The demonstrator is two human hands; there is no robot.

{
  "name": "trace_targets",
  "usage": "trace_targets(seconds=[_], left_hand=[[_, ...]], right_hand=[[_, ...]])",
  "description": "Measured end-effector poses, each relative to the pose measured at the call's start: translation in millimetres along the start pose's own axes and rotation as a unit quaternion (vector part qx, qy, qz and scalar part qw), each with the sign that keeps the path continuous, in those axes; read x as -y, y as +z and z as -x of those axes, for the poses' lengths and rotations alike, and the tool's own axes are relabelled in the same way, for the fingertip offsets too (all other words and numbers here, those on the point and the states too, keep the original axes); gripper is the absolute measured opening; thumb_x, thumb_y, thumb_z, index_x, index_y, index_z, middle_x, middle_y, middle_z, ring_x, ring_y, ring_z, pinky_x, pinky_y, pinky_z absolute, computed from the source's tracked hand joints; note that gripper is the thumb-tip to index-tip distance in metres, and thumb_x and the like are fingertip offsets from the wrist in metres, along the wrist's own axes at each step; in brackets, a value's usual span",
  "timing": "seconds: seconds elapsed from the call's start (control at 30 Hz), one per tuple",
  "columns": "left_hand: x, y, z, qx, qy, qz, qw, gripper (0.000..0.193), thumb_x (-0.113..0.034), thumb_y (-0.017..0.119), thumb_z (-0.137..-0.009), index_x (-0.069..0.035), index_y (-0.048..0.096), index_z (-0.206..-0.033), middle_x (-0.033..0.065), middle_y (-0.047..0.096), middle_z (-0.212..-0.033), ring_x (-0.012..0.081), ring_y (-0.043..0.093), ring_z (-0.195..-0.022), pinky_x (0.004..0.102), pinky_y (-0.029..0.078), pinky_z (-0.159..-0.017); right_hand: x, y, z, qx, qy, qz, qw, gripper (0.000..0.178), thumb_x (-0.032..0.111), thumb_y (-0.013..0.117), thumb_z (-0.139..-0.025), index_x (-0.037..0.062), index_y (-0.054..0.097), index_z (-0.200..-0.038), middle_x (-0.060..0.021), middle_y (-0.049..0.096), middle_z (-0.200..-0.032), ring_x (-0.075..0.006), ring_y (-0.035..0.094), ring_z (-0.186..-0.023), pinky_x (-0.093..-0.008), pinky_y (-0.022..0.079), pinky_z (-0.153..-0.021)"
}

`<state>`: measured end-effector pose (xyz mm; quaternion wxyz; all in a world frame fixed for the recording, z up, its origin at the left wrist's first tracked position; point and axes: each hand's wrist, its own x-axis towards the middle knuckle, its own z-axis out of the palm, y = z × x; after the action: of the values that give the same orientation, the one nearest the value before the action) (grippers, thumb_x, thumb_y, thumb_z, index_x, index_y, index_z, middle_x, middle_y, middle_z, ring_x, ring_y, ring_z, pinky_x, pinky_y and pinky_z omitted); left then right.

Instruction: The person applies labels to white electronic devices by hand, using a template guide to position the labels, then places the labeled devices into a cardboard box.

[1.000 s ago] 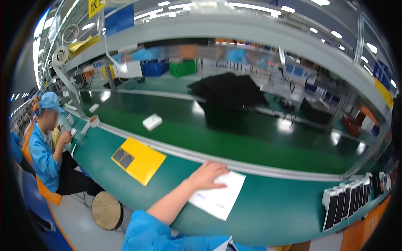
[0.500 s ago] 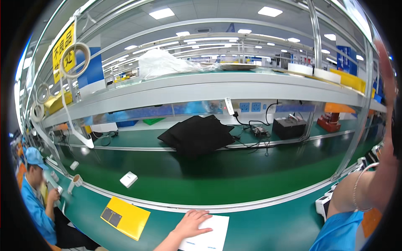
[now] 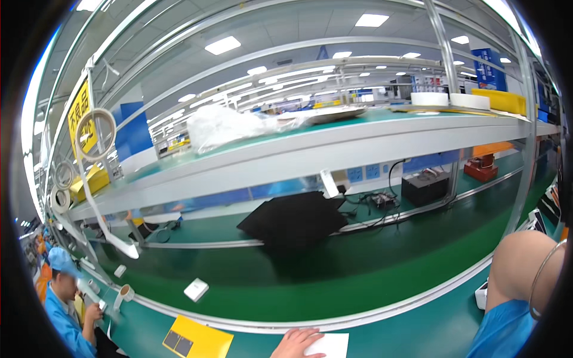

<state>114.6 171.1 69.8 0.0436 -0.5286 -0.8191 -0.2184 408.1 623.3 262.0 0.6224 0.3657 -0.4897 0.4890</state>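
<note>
My left hand (image 3: 298, 344) lies at the lower edge with its fingers stretched out, resting on a flat white rectangular piece (image 3: 335, 344) that may be a sheet or a thin box. To its left on the green bench lies a yellow card or envelope (image 3: 203, 340) with a dark grey printed patch. My right arm (image 3: 519, 262), in a blue sleeve with a bracelet, is raised at the right edge; its hand is outside the picture. Farther off, a small white box (image 3: 196, 290) sits on the dark green belt surface.
A metal-framed shelf (image 3: 310, 142) spans above, bearing white plastic film (image 3: 224, 128) and white rolls (image 3: 430, 99). Black sheets (image 3: 292, 221) lean at the back beside cables and a black box (image 3: 425, 187). A co-worker in blue (image 3: 62, 298) sits at left, near a tape roll (image 3: 125, 292).
The view has tilted and shifted, so the bench sits lower in the picture. My raised right hand has gone out past the right edge. The left hand stays on the white piece.
</note>
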Motion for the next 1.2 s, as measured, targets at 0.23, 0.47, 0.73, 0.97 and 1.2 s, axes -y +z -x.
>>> trace_targets(seconds=[0.23, 0.47, 0.73, 0.97, 1.2], left_hand=[[8, -3, 2, 0.005, -0.004, 0.012, 1.0, 0.063, -0.045, 0.072, -0.076, -0.015, 0.055, -0.129, 0.0092, 0.051, -0.136, 0.0294, 0.043, -0.128, 0.0487, 0.03, -0.108], [13, -1, 13, -0.005, -0.007, 0.019, 1.0, 0.064, -0.045, 0.072, -0.077, -0.015, 0.054, -0.131, 0.011, 0.052, -0.135, 0.0309, 0.044, -0.128, 0.0491, 0.029, -0.109], [6, -4, 6, 0.01, -0.014, 0.023, 1.0, 0.065, -0.047, 0.071, -0.078, -0.014, 0.054, -0.132, 0.0115, 0.052, -0.135, 0.0303, 0.044, -0.128, 0.0502, 0.029, -0.109], [6, -3, 1, 0.02, -0.019, 0.026, 0.999, 0.066, -0.048, 0.069, -0.079, -0.013, 0.053, -0.133, 0.0116, 0.051, -0.136, 0.0298, 0.043, -0.13, 0.0507, 0.027, -0.11], [12, -1, 17, 0.013, -0.016, -0.013, 1.0, 0.059, -0.052, 0.061, -0.087, -0.014, 0.053, -0.133, 0.0098, 0.049, -0.139, 0.0267, 0.042, -0.132, 0.0459, 0.025, -0.114]], right_hand=[[-25, 122, -31, 0.035, 0.078, 0.027, 0.996, 0.016, 0.019, 0.057, -0.092, 0.009, 0.044, -0.091, -0.0047, 0.049, -0.076, -0.0175, 0.05, -0.069, -0.0323, 0.042, -0.064], [-141, 267, -29, 0.119, 0.343, 0.026, 0.931, 0.01, 0.011, 0.055, -0.093, 0.0058, 0.046, -0.093, -0.0022, 0.05, -0.064, -0.0097, 0.051, -0.058, -0.0236, 0.047, -0.056], [-220, 283, -20, 0.021, 0.48, -0.136, 0.866, 0.024, 0.024, 0.063, -0.094, 0.006, 0.049, -0.099, 0.0059, 0.042, -0.057, -0.002, 0.035, -0.046, -0.0195, 0.03, -0.042], [-225, 295, -23, -0.041, 0.457, -0.194, 0.867, 0.018, 0.02, 0.063, -0.093, 0.0052, 0.053, -0.093, 0.0072, 0.039, -0.054, -0.001, 0.03, -0.042, -0.0193, 0.025, -0.04], [-229, 313, -13, -0.053, 0.43, -0.182, 0.883, 0.011, 0.015, 0.063, -0.092, 0.0048, 0.058, -0.09, 0.0081, 0.036, -0.054, -0.0015, 0.028, -0.041, -0.0209, 0.021, -0.038]])
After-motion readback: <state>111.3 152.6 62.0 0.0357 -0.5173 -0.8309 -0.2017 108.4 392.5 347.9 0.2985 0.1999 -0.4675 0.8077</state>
